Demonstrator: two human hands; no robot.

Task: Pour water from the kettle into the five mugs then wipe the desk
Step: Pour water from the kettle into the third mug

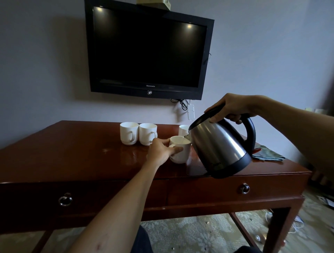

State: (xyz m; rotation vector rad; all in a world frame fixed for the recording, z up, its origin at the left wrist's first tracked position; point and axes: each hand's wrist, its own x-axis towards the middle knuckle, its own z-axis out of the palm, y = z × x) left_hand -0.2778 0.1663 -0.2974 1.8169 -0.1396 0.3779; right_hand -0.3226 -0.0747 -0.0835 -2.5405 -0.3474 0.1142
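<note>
Steel kettle (219,146) hides most of the rear white mug (183,129)

right hand (233,108) grips tilted kettle (219,144) | spout over mug (180,151) | left hand (162,149) holds mug

Behind the tilted kettle (219,144) a mug (183,129) shows only its left part; the rest is hidden by the steel body, as is any fifth mug. The kettle also covers the near corner of the green cloth (267,153). Left of the kettle's spout, the left hand (160,151) hides the handle of the mug being filled (181,153). Above, the picture's top edge cuts off a box (153,2) on the television (148,52).
</note>
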